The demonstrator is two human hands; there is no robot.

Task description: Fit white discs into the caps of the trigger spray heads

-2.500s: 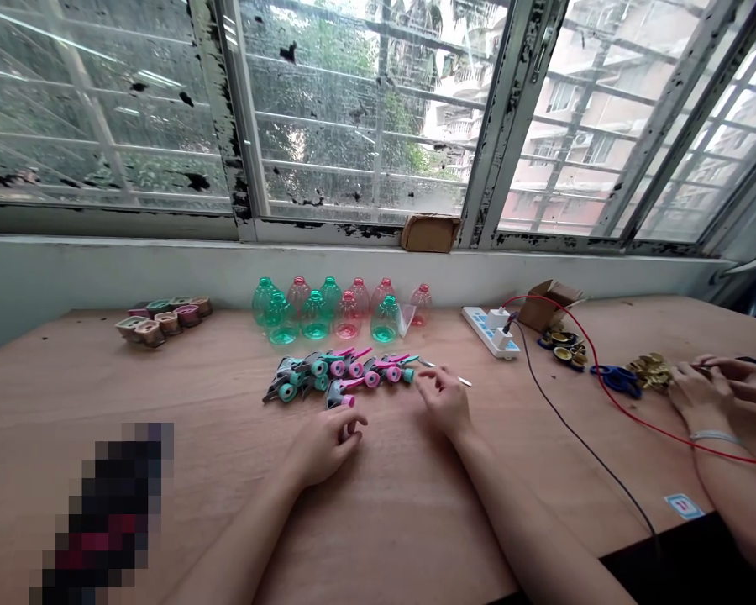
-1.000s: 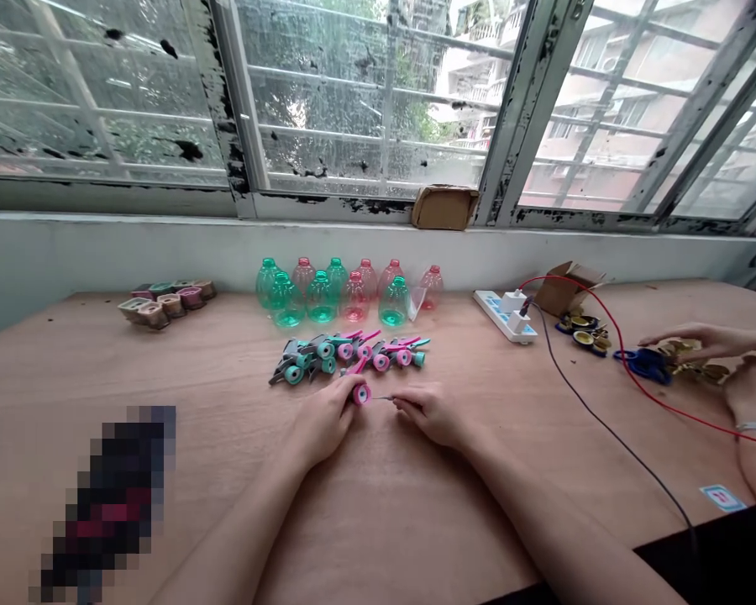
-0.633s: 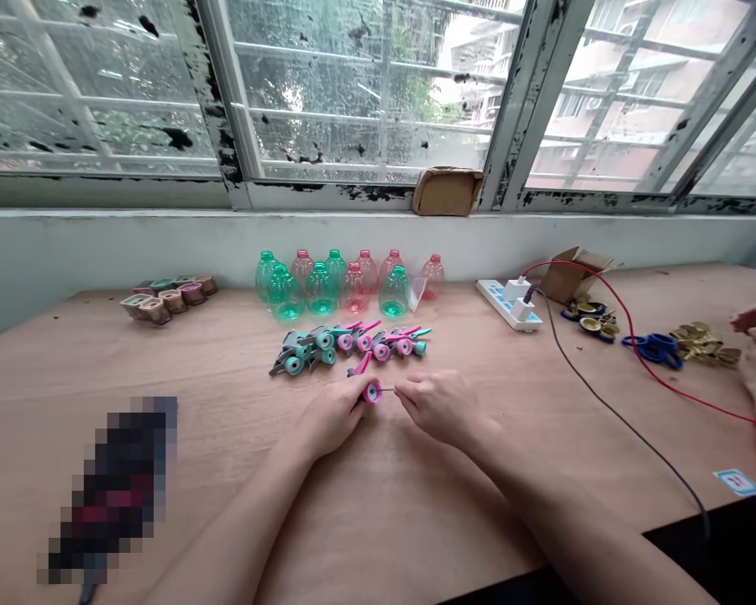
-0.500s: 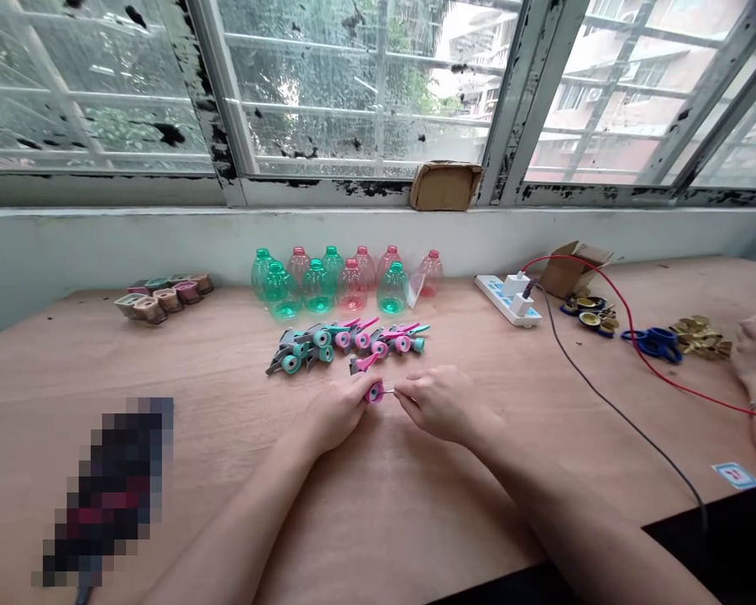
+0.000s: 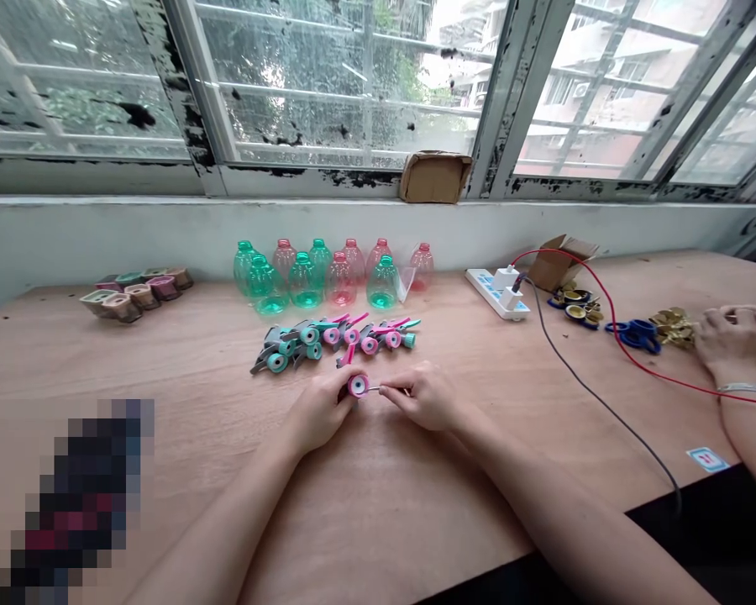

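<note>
My left hand (image 5: pixel 320 412) is closed around a pink and grey spray head (image 5: pixel 358 386). Its round pink cap with a white ring and dark centre faces me, and the fingers hide part of its body. In my right hand (image 5: pixel 425 397), thumb and fingers pinch a thin, light rod (image 5: pixel 374 388) that points at the cap; I cannot tell whether its tip touches. Just beyond both hands lies a row of teal spray heads (image 5: pixel 277 362) and pink spray heads (image 5: pixel 370 345) with grey bodies.
Green bottles (image 5: pixel 306 286) and pink bottles (image 5: pixel 341 284) stand by the wall. Small tubs (image 5: pixel 142 296) sit far left, a blurred-out dark object (image 5: pixel 79 496) near left. Rightward are a power strip (image 5: pixel 497 296), red cable (image 5: pixel 630 357), blue parts (image 5: pixel 635 335) and another person's hands (image 5: pixel 734 340).
The whole view has shifted, so things appear further left. The cap in my left hand has turned more toward me. At right, the other person's hands show more fully.
</note>
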